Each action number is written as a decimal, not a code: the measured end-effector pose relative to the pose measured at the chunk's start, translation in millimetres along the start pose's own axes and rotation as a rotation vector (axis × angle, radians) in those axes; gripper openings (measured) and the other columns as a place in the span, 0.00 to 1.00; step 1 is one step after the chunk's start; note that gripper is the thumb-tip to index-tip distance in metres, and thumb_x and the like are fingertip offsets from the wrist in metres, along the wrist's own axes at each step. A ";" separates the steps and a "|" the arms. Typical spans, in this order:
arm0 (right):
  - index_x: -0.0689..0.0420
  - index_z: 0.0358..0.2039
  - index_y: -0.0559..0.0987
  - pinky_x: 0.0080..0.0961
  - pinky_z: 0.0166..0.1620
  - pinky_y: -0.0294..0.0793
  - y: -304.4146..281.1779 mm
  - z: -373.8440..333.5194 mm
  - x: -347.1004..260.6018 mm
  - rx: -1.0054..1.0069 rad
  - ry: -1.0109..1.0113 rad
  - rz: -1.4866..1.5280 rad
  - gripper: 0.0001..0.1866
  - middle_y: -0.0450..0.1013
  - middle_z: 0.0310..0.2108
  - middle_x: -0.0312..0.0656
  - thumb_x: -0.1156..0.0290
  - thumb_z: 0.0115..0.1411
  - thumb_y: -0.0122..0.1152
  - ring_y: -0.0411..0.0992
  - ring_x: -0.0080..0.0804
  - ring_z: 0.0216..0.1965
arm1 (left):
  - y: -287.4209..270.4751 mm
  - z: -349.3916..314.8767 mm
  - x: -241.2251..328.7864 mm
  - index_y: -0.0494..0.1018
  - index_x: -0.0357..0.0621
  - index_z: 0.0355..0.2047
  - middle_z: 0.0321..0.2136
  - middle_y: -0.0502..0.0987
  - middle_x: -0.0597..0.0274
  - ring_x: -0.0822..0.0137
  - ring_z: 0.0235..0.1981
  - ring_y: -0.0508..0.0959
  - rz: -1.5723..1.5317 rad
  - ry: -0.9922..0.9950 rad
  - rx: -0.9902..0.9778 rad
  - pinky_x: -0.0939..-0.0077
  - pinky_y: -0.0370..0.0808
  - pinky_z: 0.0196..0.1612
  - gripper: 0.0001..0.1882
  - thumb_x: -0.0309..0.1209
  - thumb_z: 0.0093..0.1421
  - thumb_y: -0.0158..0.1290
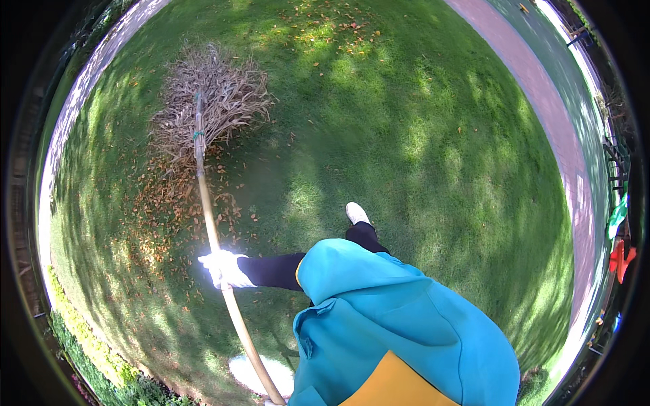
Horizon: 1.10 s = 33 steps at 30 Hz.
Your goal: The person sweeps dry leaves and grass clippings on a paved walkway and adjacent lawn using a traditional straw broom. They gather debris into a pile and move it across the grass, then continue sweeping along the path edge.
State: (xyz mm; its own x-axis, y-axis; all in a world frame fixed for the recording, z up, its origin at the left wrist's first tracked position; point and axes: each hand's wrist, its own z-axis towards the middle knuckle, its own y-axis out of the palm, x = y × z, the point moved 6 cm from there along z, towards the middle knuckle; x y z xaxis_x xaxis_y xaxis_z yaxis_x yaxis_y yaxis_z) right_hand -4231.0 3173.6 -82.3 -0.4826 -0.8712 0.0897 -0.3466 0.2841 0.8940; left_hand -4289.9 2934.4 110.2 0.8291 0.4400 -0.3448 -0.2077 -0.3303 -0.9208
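Note:
A long-handled twig broom reaches up the left half of the head view, its bundled dry-twig head resting on the grass. Green ties bind the twigs to the pale wooden handle. My right hand, in a white glove overexposed by sun, is closed around the middle of the handle, its arm reaching across me to the left. At the lower edge, a sliver of my gloved left hand shows on the handle's upper end; most of it is hidden. Brown fallen leaves lie scattered below and beside the twigs.
Sun-dappled lawn surrounds me, with more leaves at the far side. My white shoe is on the grass ahead. A paved path curves along the right; low hedge plants border the lower left. Red play equipment stands far right.

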 end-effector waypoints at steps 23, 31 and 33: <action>0.47 0.20 0.62 0.32 0.16 0.58 -263.7 -327.5 -345.7 0.192 -1.164 0.681 0.14 0.54 0.08 0.34 0.63 0.65 0.44 0.59 0.33 0.11 | -158.7 175.1 422.6 0.74 0.51 0.37 0.17 0.71 0.68 0.67 0.20 0.73 0.324 1.044 0.790 0.70 0.66 0.26 0.11 0.30 0.52 0.52; 0.48 0.18 0.61 0.37 0.18 0.62 -192.5 -179.6 -376.3 0.172 -0.666 0.640 0.15 0.57 0.09 0.36 0.65 0.64 0.44 0.60 0.35 0.11 | -183.3 203.9 329.5 0.73 0.50 0.32 0.18 0.74 0.60 0.59 0.20 0.75 0.175 0.539 0.404 0.65 0.69 0.26 0.10 0.26 0.47 0.56; 0.49 0.19 0.62 0.39 0.18 0.63 -163.4 -141.6 -350.1 0.204 -0.501 0.580 0.14 0.58 0.10 0.36 0.67 0.63 0.44 0.60 0.36 0.10 | -179.3 169.7 289.1 0.74 0.49 0.31 0.19 0.76 0.56 0.54 0.21 0.77 0.102 0.268 0.277 0.62 0.72 0.26 0.11 0.22 0.45 0.55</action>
State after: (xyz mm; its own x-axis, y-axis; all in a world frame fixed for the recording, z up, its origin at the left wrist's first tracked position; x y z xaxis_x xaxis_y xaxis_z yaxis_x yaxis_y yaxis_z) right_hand -3891.5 3375.5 -197.6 -0.9190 -0.2916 0.2654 -0.0460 0.7477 0.6624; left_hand -4101.0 3262.4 144.6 0.8953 0.1713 -0.4112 -0.3978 -0.1077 -0.9111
